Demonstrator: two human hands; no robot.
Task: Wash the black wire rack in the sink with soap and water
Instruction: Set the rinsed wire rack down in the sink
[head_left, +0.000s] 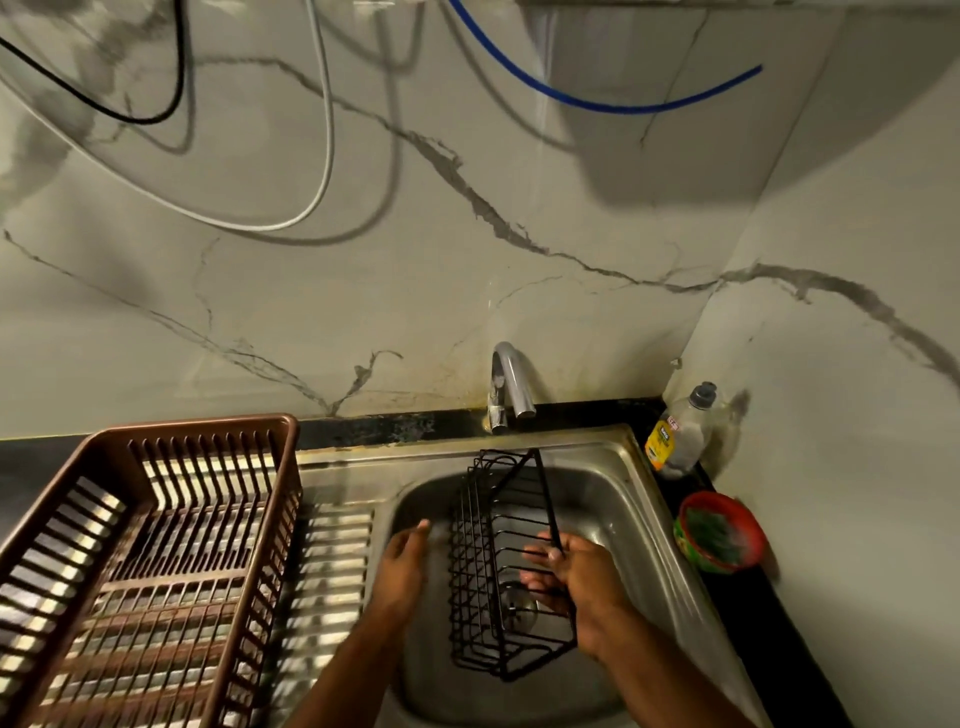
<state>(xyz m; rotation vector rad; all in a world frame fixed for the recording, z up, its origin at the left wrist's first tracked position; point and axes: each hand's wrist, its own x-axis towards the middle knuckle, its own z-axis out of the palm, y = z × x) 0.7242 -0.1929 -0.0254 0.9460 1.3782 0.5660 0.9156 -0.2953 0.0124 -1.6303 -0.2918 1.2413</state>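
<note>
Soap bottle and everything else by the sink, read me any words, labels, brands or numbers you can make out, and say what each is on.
No text here can be read.
Soap bottle, yellow label: has print, too blurred to read.
Soap bottle, small white sticker near its shoulder: reddish marks, too small to read.
Red and green tub: pattern only, no lettering readable.
Tap, rack, brown basket: no writing seen.

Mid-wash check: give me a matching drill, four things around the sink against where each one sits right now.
Things:
1. black wire rack
2. soap bottle
3. brown dish basket
4. red bowl

Places:
A. left of the sink, on the drainboard
B. counter's back right corner
C. in the sink basin, held by the right hand
D. right counter, nearer than the bottle

Pairs: 1-C, 2-B, 3-A, 4-D
</note>
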